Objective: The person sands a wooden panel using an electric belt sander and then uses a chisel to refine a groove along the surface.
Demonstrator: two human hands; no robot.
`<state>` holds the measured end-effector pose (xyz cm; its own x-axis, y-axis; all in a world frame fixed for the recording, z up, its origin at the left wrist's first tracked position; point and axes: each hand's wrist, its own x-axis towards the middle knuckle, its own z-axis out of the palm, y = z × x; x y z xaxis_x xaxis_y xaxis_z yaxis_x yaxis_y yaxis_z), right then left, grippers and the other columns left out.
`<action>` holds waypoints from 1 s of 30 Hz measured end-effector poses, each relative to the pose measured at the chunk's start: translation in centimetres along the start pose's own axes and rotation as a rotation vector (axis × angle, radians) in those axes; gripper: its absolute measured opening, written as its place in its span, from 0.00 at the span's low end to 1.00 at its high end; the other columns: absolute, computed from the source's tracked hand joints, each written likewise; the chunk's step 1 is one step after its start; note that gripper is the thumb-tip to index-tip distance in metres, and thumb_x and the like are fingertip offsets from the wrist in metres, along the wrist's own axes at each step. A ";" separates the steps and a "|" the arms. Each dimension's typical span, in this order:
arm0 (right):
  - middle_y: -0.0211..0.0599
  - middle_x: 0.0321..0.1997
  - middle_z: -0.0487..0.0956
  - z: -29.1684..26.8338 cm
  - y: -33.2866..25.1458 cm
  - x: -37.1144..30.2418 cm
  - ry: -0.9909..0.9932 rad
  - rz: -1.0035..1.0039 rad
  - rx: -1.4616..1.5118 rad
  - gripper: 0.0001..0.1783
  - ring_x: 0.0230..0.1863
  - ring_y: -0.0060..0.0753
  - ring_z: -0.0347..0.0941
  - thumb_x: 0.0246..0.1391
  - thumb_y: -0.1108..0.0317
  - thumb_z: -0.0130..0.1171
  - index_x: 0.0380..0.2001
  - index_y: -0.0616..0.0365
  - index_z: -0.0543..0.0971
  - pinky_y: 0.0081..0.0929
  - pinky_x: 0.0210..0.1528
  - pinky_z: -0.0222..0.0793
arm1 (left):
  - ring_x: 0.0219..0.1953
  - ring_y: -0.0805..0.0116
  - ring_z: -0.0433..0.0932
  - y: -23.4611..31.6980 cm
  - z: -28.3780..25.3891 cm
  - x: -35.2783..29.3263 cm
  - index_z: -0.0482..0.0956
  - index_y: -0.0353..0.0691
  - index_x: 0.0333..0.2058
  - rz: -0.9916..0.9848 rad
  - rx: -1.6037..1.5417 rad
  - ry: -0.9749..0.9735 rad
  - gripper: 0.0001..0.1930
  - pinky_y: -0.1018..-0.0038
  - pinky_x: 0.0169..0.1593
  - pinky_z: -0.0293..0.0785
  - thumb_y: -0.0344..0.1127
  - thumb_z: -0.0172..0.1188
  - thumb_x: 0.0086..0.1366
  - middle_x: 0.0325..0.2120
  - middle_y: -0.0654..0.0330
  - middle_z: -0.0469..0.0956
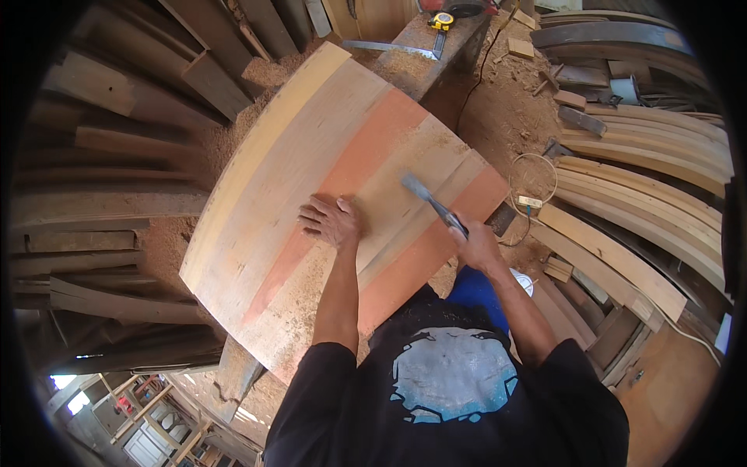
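A large panel (319,156) of joined boards in pale yellow, tan and reddish wood lies before me, with sawdust and shavings over parts of it. My left hand (333,221) rests on its middle, palm down and fingers spread, holding nothing. To the right, my right hand (476,246) is wrapped round the dark handle of a flat-bladed chisel (426,196). The grey blade points up and left over the tan boards, to the right of my left hand. I cannot tell whether its tip touches the wood.
A yellow tape measure (442,21) and a metal square (405,50) lie on a bench beyond the panel. Curved planks (638,187) are stacked at the right, darker boards (117,202) at the left. A white power socket (530,201) with its cable lies beside the panel's right corner.
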<state>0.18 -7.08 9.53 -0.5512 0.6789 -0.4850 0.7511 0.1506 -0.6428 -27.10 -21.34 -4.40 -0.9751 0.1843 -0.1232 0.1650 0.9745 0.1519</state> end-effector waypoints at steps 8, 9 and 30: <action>0.56 0.43 0.83 -2.7 3.1 -5.0 -0.103 0.059 -0.046 0.22 0.46 0.61 0.80 0.60 0.63 0.61 0.56 0.54 0.78 0.46 0.48 0.74 | 0.76 0.28 0.33 -0.6 1.4 0.1 0.45 0.33 0.74 -0.011 0.019 0.028 0.45 0.34 0.72 0.31 0.59 0.42 0.68 0.74 0.29 0.38; 0.56 0.43 0.83 -3.1 2.8 -4.3 -0.130 0.065 -0.046 0.22 0.46 0.61 0.80 0.60 0.63 0.61 0.57 0.53 0.78 0.47 0.48 0.74 | 0.76 0.28 0.33 -0.4 1.2 0.2 0.45 0.33 0.74 -0.004 0.014 0.033 0.45 0.34 0.72 0.31 0.59 0.42 0.68 0.74 0.29 0.38; 0.57 0.39 0.82 -1.9 2.0 -4.5 -0.026 0.061 -0.116 0.17 0.44 0.66 0.79 0.59 0.62 0.61 0.51 0.53 0.78 0.52 0.45 0.73 | 0.76 0.29 0.35 -0.2 1.2 0.0 0.47 0.35 0.74 -0.018 0.041 0.038 0.44 0.35 0.73 0.32 0.58 0.42 0.68 0.74 0.29 0.39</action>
<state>4.90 -8.46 11.57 -0.5110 0.6710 -0.5372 0.8197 0.1924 -0.5394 -26.92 -21.42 -5.59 -0.9828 0.1623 -0.0876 0.1525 0.9823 0.1091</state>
